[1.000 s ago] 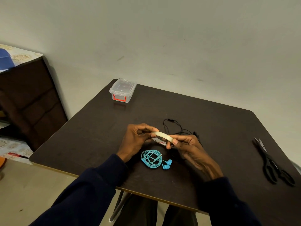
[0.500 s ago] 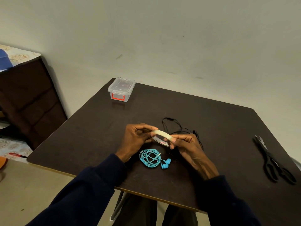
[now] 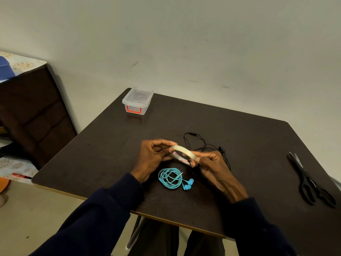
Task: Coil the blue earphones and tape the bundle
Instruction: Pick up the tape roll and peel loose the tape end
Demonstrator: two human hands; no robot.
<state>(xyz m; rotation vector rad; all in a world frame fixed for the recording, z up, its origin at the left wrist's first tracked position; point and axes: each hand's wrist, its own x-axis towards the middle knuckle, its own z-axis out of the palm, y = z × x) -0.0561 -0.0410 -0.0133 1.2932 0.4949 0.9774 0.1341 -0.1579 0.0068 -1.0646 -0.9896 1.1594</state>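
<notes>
Barely any change over the last second: left hand still pinches one side of the tape roll, right hand grips the other, probably hunting the tape end, hard to see. Blue earphones lie coiled, untaped, on the table just below the hands.

A dark brown table with rounded corners stands near a plain, pale wall marked by a few faint scuffs, over a beige floor, and to its left sits a dark wooden cabinet topped with a patterned cloth.
</notes>
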